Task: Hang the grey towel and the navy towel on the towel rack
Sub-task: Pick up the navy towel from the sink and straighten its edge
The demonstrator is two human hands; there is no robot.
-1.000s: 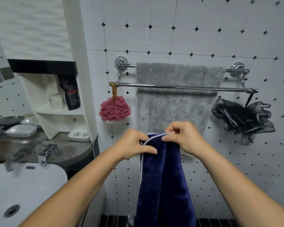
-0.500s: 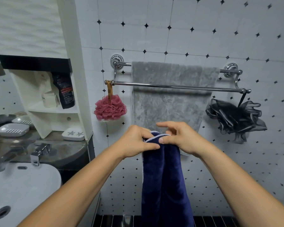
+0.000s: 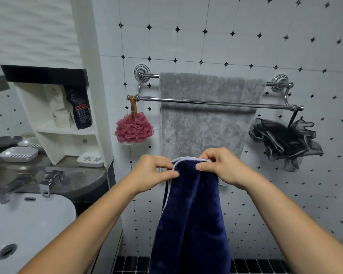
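Navy towel [image 3: 190, 220] hangs long and straight down below the towel rack [image 3: 216, 102], its top edge pinched by the left hand [image 3: 154, 173] and right hand [image 3: 222, 168], with the front bar up above both hands.

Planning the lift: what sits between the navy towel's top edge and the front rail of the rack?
In the head view, only the hanging grey towel fills the stretch between the navy towel and the front rail; it hangs from the back rail, behind the front one.
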